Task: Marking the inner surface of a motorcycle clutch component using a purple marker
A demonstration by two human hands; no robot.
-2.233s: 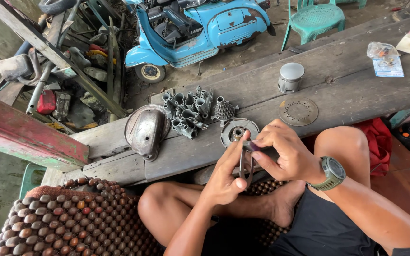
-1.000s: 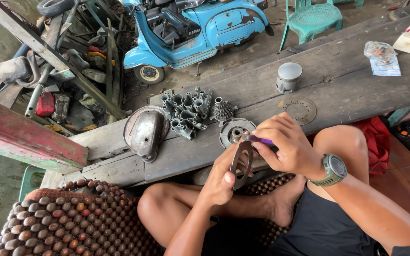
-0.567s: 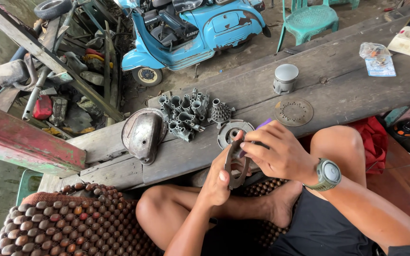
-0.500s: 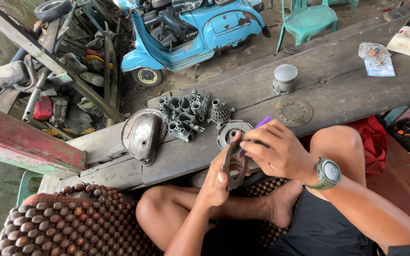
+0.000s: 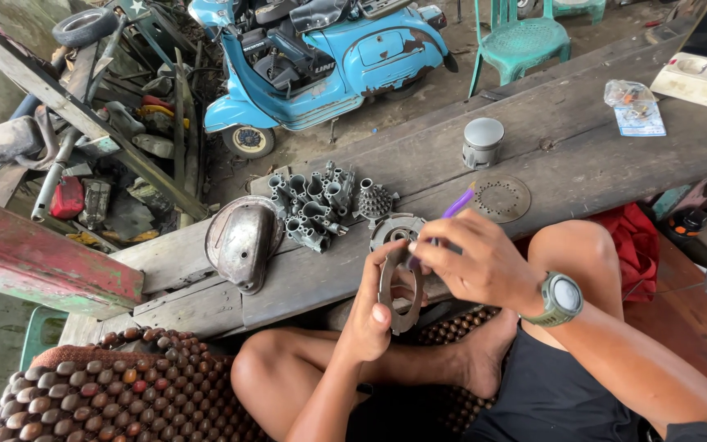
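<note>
Left hand (image 5: 370, 315) grip clasping metal ring plate (image 5: 400, 288), right hand (image 5: 476, 262) pinching apparently purple tool (image 5: 457, 203)

Daylit dirt floor (image 5: 419, 106) holds a blue scooter (image 5: 329, 57), green chair (image 5: 525, 37), perhaps scrap metal (image 5: 100, 164).
</note>
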